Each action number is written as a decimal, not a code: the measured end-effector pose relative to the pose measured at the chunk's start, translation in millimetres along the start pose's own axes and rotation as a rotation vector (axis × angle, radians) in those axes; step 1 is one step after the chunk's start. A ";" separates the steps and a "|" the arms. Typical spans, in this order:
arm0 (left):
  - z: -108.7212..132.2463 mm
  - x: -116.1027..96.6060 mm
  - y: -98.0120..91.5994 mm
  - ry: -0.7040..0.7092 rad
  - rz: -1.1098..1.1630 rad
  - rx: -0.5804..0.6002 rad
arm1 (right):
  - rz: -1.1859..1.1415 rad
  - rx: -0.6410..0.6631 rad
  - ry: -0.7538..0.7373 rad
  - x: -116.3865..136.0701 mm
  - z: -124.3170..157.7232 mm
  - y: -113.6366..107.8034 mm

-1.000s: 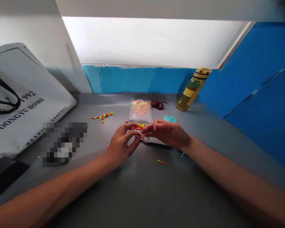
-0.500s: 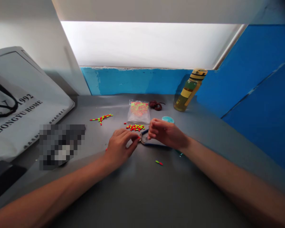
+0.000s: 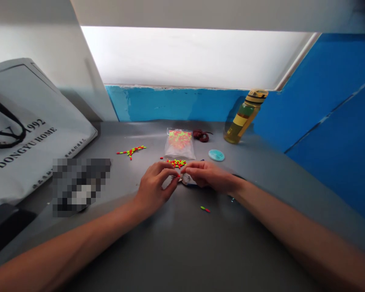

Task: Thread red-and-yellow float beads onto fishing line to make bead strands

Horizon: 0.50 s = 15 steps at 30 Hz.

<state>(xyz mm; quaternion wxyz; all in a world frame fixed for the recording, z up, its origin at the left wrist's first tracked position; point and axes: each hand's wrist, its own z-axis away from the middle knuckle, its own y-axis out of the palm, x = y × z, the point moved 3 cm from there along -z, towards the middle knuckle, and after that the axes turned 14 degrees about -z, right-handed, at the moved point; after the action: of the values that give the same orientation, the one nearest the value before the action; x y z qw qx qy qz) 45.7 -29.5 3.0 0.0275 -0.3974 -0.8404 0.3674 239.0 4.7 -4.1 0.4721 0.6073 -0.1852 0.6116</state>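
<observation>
From the head-worn view, we look down on a grey metal worktop with our hands meeting at its middle. Our left hand closes thumb and forefinger in a narrow grip on a tiny red-tipped bead (too small for us to read its long axis). Our right hand lies just beside it, the nearer hand's counterpart, its fingers draped over a small silvery piece, so mostly hidden that we cannot tell whether this grip holds anything. Directly beyond the hands sits a loose pile of glossy oval beads, neon green and red, before a clear plastic bag packed with more. Farther right lie a coil of dark red cord, a flat teal disc and a yellow-banded bottle. At left slumps a white tote bag printed DONGYU HOME.
</observation>
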 end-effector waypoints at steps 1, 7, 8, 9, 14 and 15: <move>0.1 0.2 0.1 0.002 0.014 -0.002 | 0.071 0.020 0.004 -0.1 0.0 1.0; -0.1 1.3 1.4 0.001 0.013 0.014 | 0.139 0.036 0.007 -1.3 -0.9 -1.0; 0.0 1.3 1.6 0.001 0.011 0.014 | 0.098 0.033 -0.009 -1.3 -1.0 -1.8; 0.0 1.2 1.8 0.002 0.009 0.012 | 0.053 0.030 -0.034 -0.9 -0.9 -2.5; 0.0 0.8 0.7 0.018 0.024 -0.004 | -0.150 0.115 -0.103 5.0 3.0 1.3; 0.0 0.8 0.3 0.020 0.025 -0.005 | -0.180 0.142 -0.093 6.3 4.3 3.0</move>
<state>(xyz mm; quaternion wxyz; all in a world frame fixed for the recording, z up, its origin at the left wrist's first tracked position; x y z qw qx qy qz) 45.4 -28.7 2.6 0.0302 -0.4116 -0.8360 0.3616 240.1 2.0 3.6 0.4718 0.6810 -0.1079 0.5495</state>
